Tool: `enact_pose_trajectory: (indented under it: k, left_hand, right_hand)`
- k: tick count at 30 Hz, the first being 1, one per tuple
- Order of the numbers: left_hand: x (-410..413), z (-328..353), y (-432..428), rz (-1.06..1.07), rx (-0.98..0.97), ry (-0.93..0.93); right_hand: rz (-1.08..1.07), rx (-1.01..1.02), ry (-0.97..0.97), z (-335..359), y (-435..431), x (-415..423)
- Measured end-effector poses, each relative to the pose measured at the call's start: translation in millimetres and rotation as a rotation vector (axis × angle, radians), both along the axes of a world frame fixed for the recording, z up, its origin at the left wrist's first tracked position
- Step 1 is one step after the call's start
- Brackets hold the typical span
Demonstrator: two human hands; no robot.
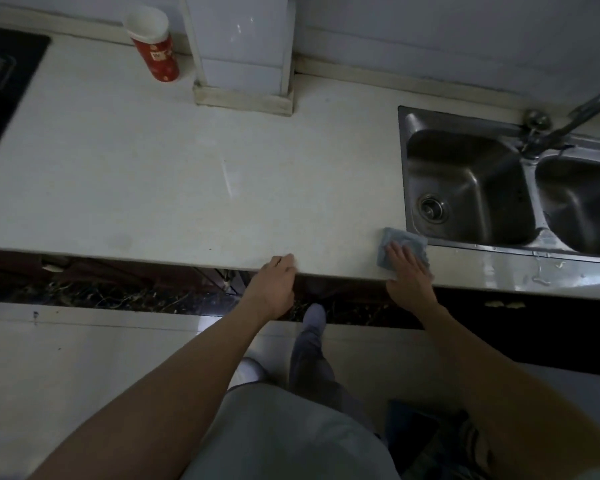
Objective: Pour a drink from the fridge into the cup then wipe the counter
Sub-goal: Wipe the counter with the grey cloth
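A red paper cup with a white rim stands at the back of the pale counter, near the wall. A grey-blue cloth lies flat on the counter by the sink's front left corner. My right hand presses on the cloth with straight fingers. My left hand rests on the counter's front edge, its fingers curled over the lip.
A steel double sink with a tap fills the right side; water drops lie on its front rim. A tiled column stands on the counter at the back. A black hob is at far left.
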State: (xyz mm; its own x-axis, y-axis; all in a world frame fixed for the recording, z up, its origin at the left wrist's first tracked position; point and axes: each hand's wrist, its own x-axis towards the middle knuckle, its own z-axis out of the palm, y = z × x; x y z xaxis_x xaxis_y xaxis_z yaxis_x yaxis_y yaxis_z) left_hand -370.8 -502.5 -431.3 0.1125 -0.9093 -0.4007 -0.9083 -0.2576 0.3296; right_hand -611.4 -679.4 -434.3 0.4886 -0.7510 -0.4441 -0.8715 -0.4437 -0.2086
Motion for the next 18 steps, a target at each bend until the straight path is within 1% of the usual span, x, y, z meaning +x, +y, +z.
enact_pose_trajectory:
  k: [2,4,6,9,12,15,18]
  left_hand:
    - [1,0,6,-0.013,0.003,-0.02]
    - [3,1,12,0.01,0.004,-0.025]
    - [7,3,19,0.051,0.014,-0.018]
    - [19,4,30,0.104,0.027,-0.031]
    - [32,2,38,0.108,0.028,-0.011]
    - [43,-1,40,0.095,0.031,0.053]
    - [53,2,41,0.099,0.001,0.083]
  right_hand:
    - [-0.108,-0.008,0.031,-2,14,16]
    - [-0.201,-0.015,0.018,-4,36,41]
    - [-0.209,-0.019,-0.006,-2,63,66]
    - [-0.108,-0.003,-0.039,-1,103,107]
    - [0.029,0.018,-0.069,-8,135,148]
    - [0.11,0.048,-0.066,-12,149,181]
    - [0.202,0.042,-0.05,-9,146,192]
